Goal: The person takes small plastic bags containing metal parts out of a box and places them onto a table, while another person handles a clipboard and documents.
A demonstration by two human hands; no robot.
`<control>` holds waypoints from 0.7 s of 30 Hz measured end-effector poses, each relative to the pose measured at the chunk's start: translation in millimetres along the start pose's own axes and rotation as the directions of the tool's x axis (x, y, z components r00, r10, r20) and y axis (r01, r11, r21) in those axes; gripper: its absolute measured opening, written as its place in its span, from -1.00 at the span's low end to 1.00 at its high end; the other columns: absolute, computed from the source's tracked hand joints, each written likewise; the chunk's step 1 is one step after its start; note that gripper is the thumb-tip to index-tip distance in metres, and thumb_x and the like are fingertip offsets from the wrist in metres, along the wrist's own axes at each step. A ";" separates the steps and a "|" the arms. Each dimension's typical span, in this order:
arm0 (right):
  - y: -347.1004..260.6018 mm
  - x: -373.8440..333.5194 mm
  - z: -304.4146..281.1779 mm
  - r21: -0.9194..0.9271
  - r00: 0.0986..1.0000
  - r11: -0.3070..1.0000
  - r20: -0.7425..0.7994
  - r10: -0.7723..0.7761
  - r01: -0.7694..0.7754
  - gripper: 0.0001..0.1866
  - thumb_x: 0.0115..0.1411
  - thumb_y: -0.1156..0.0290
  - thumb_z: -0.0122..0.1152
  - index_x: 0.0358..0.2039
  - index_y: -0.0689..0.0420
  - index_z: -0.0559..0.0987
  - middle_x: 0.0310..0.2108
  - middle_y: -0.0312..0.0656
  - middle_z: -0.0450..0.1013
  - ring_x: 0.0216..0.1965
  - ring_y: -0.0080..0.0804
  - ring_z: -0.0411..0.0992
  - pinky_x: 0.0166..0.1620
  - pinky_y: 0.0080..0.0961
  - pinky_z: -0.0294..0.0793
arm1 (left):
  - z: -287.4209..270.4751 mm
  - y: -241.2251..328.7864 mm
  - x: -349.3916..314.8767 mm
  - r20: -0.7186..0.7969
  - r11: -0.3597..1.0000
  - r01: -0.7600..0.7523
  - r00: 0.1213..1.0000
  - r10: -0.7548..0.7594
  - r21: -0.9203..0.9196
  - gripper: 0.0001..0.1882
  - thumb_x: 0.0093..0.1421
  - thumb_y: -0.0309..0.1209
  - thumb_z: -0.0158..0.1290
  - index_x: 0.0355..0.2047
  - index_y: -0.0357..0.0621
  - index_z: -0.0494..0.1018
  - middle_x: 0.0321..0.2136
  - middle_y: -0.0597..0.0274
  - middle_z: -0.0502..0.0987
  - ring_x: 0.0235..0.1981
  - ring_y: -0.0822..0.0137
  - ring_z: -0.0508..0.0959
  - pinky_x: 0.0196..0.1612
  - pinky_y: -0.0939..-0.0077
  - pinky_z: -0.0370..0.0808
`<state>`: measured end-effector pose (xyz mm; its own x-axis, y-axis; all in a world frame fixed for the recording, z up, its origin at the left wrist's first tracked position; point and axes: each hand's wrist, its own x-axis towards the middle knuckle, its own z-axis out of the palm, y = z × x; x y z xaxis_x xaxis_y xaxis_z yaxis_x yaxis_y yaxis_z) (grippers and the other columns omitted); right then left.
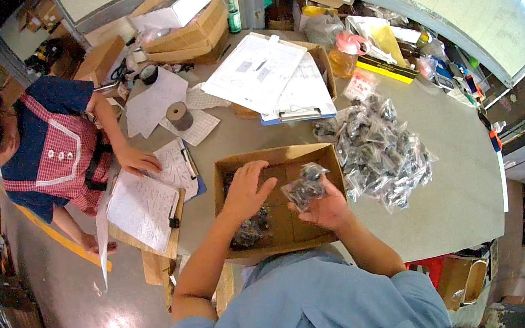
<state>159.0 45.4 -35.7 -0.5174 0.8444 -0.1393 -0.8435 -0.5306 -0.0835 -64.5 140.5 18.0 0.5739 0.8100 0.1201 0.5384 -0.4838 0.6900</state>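
An open cardboard box stands in front of me at the near edge of the table. Inside it, along the left, lie small clear bags of dark parts. My left hand hovers over the box's left half, fingers stretched out and holding nothing. Over the right half, my right hand grips clear plastic bags with dark parts inside; how many bags cannot be made out. To the right of the box, a large heap of similar bags is piled on the table.
Clipboards with papers lie beyond the box. At the left, a co-worker in a red checked apron rests a hand on paper sheets. A brown roll, a pink-lidded jug and cartons stand farther back.
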 end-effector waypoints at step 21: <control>-66.4 -47.3 67.6 -0.251 0.874 0.849 -0.017 -0.485 0.466 -0.17 0.10 -0.32 -0.14 0.20 0.04 0.14 0.16 0.07 0.16 0.09 0.32 0.19 -0.09 0.26 0.40 | 43.6 -20.7 -49.1 0.567 0.871 -0.226 0.820 -0.072 0.437 -0.64 -0.04 -0.37 0.11 -0.17 0.08 0.39 -0.13 0.09 0.40 -0.07 -0.08 0.37 -0.19 0.08 0.49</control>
<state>229.8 45.7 43.1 -0.0409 0.9943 -0.0981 -0.9205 -0.0757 -0.3832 -76.9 96.3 -33.3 0.7820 0.5114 -0.3563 0.6089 -0.7487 0.2619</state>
